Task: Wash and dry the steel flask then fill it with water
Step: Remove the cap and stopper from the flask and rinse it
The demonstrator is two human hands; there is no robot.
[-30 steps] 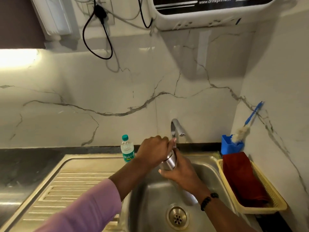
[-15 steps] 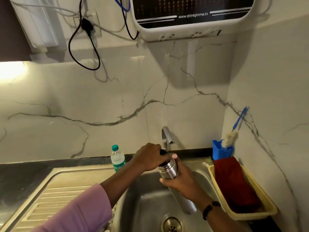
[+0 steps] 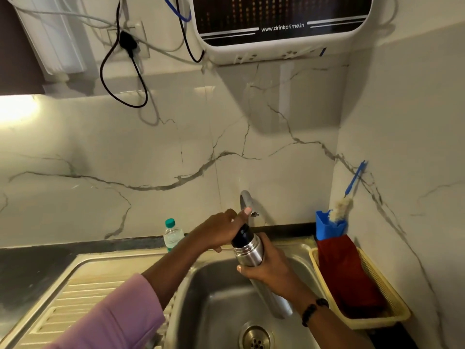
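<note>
Gripping the steel flask [image 3: 249, 255] around its upper body, the right hand [image 3: 270, 267] has fingers curled round the metal, thumb on the far side; the flask leans, its black cap [image 3: 241, 235] up and to the left, its lower body running down to the right behind that hand, over the sink basin [image 3: 214, 298]; the left hand [image 3: 219, 229] sits at the cap, fingers wrapped over the cap's left side with one fingertip raised toward the tap [image 3: 246, 201]; whether it truly clamps the cap I cannot tell, though it touches it; a pink sleeve [image 3: 113, 318] covers the left forearm, a dark bead bracelet [image 3: 313, 311] circles the right wrist; far left of the hands stands a plastic water bottle [image 3: 172, 234] with a green top, on the counter behind the drainboard [image 3: 75, 298]; to the right, a yellow basket [image 3: 377, 321] holds a red cloth [image 3: 349, 273], with a blue holder [image 3: 327, 226] and a bottle brush [image 3: 343, 205] at its far end.
</note>
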